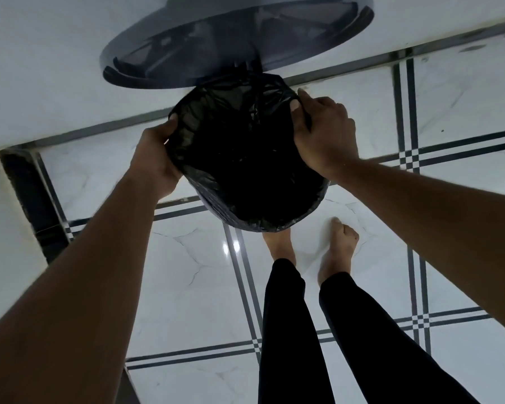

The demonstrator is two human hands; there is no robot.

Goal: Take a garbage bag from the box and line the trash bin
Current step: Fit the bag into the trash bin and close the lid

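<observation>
A round trash bin stands on the tiled floor by the wall, almost wholly covered by a black garbage bag point(245, 170) stretched over its rim and hanging inside. Only a sliver of the bin's wall point(202, 201) shows at the lower left. Its grey lid point(216, 45) is flipped up against the wall behind. My left hand point(158, 158) grips the bag's edge on the left side of the rim. My right hand point(322, 132) pinches the bag's edge at the far right of the rim. No bag box is in view.
A white wall point(56, 68) runs behind the bin, with a dark gap point(32, 199) at the left. My bare feet point(338, 246) stand on the glossy white floor tiles point(187, 287) just in front of the bin.
</observation>
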